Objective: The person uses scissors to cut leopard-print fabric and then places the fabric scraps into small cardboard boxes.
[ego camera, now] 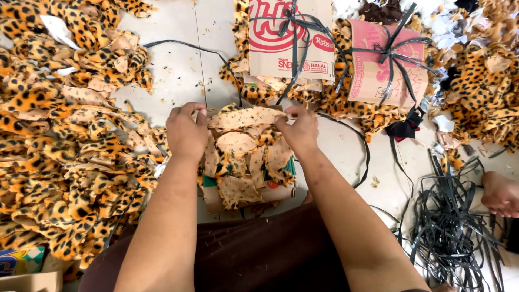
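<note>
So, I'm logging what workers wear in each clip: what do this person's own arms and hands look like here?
Both forearms are bare, with no sleeves reaching into view. The left hand and the right hand wear no gloves, and no rings, watch or bracelets show. Below the arms, a dark brown garment covers the lap.

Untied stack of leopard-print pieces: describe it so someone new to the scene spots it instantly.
Start at the white tiled floor, then go to the person's two forearms reaching forward. Between the left hand and the right hand lies the stack of leopard-print fabric pieces on a cardboard sheet. Unlike the two bundles beyond it, no black strap is tied around it.
</note>
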